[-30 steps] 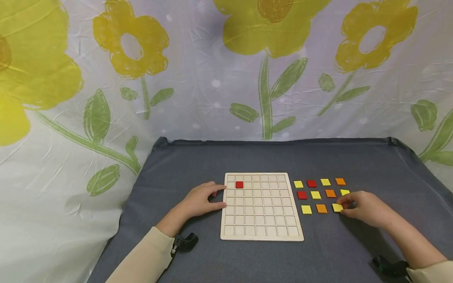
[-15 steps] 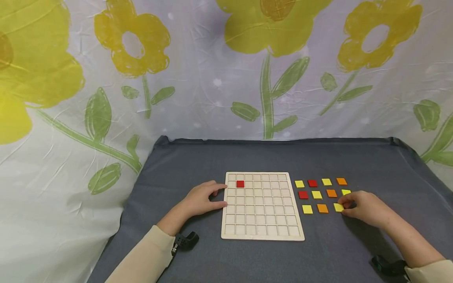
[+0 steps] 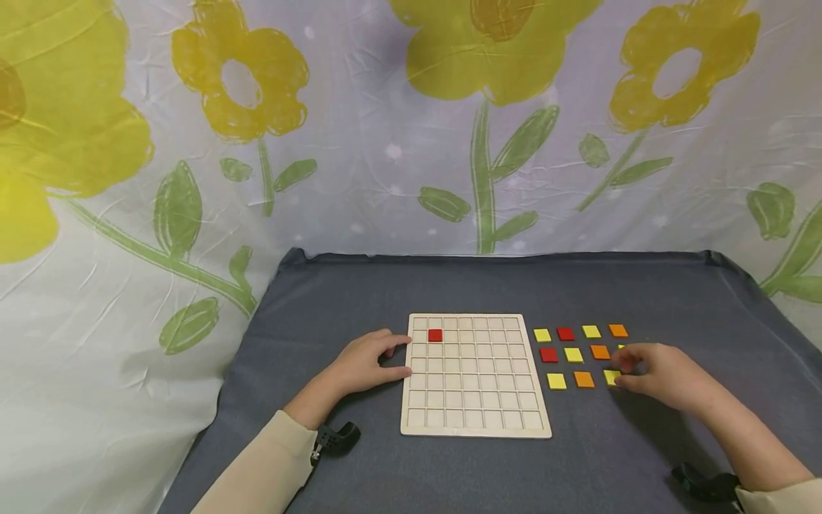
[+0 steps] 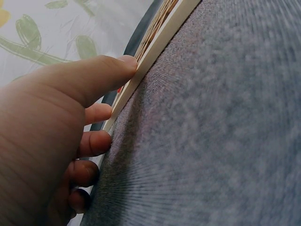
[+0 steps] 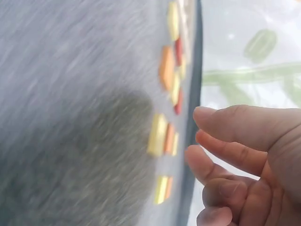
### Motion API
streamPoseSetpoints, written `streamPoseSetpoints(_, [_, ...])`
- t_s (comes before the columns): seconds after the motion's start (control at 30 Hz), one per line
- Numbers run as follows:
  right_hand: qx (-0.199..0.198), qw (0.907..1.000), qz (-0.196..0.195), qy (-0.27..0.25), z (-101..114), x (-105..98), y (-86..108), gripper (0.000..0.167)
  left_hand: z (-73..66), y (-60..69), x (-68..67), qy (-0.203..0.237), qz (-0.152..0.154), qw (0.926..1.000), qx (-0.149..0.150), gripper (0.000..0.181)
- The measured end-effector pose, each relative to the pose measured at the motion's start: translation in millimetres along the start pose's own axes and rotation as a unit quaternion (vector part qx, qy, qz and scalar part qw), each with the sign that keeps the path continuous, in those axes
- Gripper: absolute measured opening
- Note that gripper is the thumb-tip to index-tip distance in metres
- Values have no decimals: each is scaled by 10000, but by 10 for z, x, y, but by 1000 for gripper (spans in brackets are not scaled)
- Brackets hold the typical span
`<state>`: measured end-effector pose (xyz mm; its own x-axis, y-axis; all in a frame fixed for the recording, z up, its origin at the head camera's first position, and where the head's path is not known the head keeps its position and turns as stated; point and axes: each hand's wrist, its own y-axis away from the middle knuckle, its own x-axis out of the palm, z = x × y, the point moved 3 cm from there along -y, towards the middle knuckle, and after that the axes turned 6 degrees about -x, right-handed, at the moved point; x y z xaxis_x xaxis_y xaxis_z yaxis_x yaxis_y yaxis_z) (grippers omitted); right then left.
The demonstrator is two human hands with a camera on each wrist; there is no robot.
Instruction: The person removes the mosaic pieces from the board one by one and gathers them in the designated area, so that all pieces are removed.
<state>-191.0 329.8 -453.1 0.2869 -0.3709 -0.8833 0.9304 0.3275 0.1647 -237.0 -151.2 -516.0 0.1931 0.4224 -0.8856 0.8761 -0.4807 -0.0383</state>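
Observation:
A pale wooden grid board (image 3: 477,432) lies on the dark cloth, with one red tile (image 3: 435,335) in a cell of its second row. My left hand (image 3: 359,363) touches the board's left edge with the thumb and index finger stretched apart. Beside the board's right side, square tiles lie in rows. My right hand (image 3: 664,377) hovers over the near right end of these rows, just above a yellow tile (image 3: 611,378). Nothing shows between its thumb and fingers (image 5: 209,113) in the right wrist view. Another yellow tile (image 3: 621,347) is mostly covered by that hand.
Several other tiles, such as a red tile (image 3: 549,355), an orange tile (image 3: 584,380) and a yellow tile (image 3: 556,381), lie apart from each other on the cloth (image 3: 488,475). Behind the table hangs a flower-printed curtain (image 3: 359,143).
My right hand has let go of the near right yellow tile and lifted slightly off it; the tile lies on the cloth. The left hand stays against the board.

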Motion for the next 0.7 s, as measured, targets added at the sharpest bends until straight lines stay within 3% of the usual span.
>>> streamPoseSetpoints(0.37, [-279, 9973, -416, -529, 419, -27, -39, 41, -43, 13, -26, -3, 16, 10000, -74, 60])
streamPoseSetpoints(0.7, [-647, 9918, -613, -920, 778, 11, -214, 38, -49, 17, -32, 5, 7, 10000, -60, 60])
